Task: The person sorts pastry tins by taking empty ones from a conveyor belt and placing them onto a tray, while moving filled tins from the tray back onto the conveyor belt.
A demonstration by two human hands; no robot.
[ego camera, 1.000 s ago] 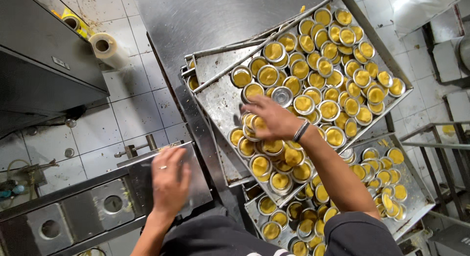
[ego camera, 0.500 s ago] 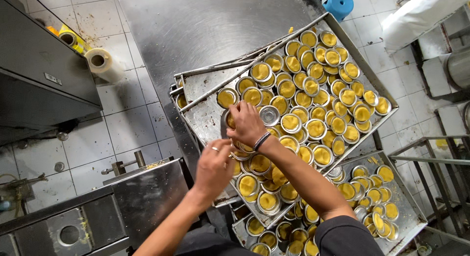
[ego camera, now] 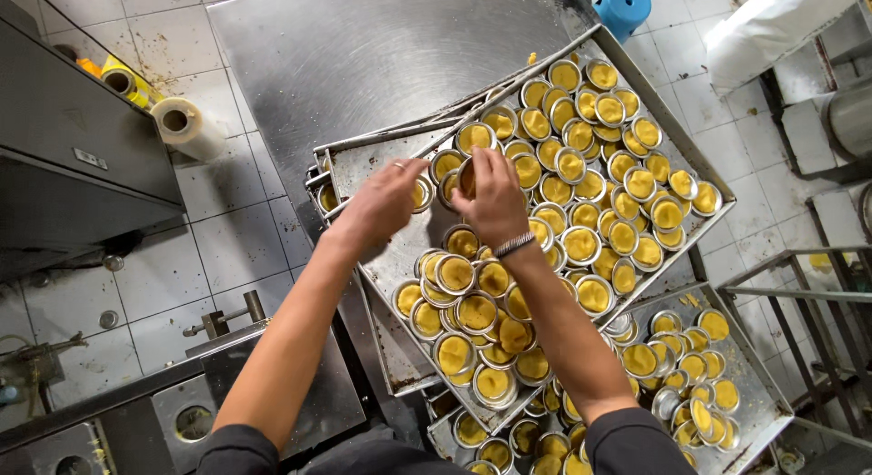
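Both hands are up over the big rectangular metal baking tray (ego camera: 381, 266) now, meeting at its far-left corner. The right hand (ego camera: 495, 198) has its fingers clamped on a small round metal tart mould with yellow filling (ego camera: 466, 177), tipped up on edge just above the tray. The left hand (ego camera: 386, 201), ring on one finger, sits right beside it, fingers curled together and touching another small yellow-filled mould (ego camera: 421, 193); whether it truly grips that one cannot be told from here.

Look at the tray: rows of filled moulds (ego camera: 604, 157) pack the far side right up to the raised rim, and a looser heap of overlapping moulds (ego camera: 472, 321) crowds the near end under the right forearm. The only bare metal is a strip along the left edge, beneath the left wrist.

That tray rides tilted on a stack of other trays. A lower tray with more yellow moulds (ego camera: 718, 384) pokes out at the right, its near corner close to a grey metal frame (ego camera: 799, 284). Beyond the trays the stainless steel desk (ego camera: 363, 66) lies open and flat, a blue plastic cup (ego camera: 627, 4) at its far edge. Off left, a roll of clear film (ego camera: 182, 125) rests against the white tiled floor (ego camera: 227, 230).
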